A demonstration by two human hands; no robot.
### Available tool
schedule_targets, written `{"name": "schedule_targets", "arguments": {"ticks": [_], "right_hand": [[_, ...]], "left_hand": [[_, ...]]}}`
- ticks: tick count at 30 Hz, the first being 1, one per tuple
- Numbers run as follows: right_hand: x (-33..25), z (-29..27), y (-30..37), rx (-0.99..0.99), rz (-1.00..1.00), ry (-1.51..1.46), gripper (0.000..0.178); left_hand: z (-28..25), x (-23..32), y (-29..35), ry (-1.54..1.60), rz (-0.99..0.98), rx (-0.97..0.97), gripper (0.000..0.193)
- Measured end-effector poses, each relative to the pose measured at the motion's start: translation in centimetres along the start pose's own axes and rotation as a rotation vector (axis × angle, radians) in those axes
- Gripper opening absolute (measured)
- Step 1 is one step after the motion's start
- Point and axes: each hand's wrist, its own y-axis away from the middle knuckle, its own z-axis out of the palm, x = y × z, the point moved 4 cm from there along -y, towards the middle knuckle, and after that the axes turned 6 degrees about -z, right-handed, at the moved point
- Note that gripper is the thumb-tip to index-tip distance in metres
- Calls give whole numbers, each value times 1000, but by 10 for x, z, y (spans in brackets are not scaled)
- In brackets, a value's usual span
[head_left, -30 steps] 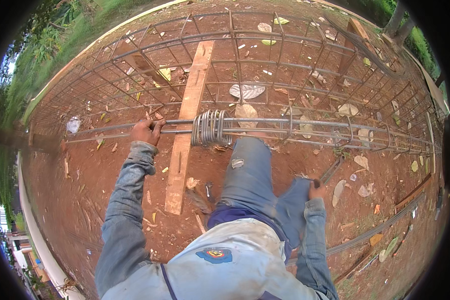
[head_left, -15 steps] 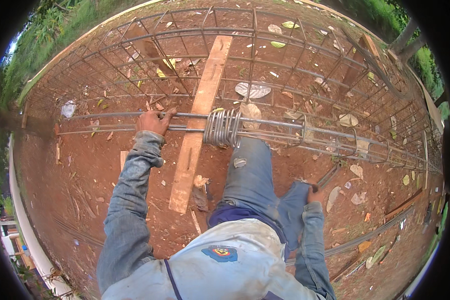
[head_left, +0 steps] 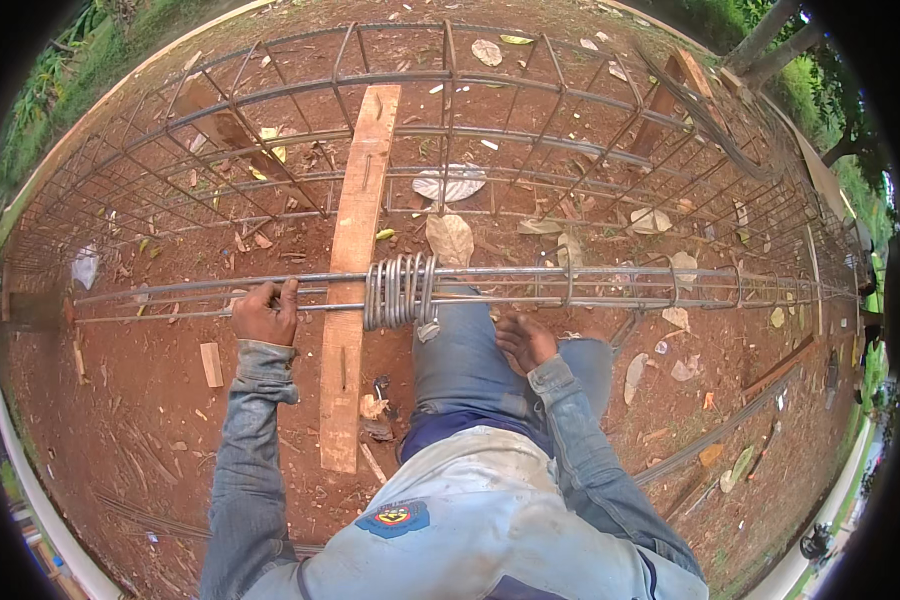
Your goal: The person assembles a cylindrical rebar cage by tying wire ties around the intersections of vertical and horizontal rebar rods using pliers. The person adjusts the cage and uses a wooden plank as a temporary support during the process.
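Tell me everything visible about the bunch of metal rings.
The bunch of rings is made of grey, rod-like loops that look like metal, rounded at the ends and packed side by side. They loop around the long rods, at the right edge of the wooden board. Neither the left hand nor the right hand touches them.

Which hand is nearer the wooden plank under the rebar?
Left. The left hand grips rebar just left of the wooden plank; the right hand is farther off, to its right, past the stirrups.

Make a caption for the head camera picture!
Left hand on steel rods, with metal rings bunched around them.
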Motion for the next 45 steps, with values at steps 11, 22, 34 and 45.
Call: {"name": "schedule_targets", "arguments": {"ticks": [11, 22, 34, 45], "right_hand": [[-76, 36, -83, -445, -219, -750, 50], [-87, 45, -78, -511, -220, -734, 51], [-48, 128, 54, -268, -300, 531, 27], [-93, 200, -58, -936, -195, -942, 61]], "left_hand": [[-28, -6, 47, 310, -80, 173, 17], [36, -32, 74, 612, -381, -470, 42], [50, -29, 79, 852, -469, -491, 39], [31, 6, 70, 824, -394, -626, 46]]}}
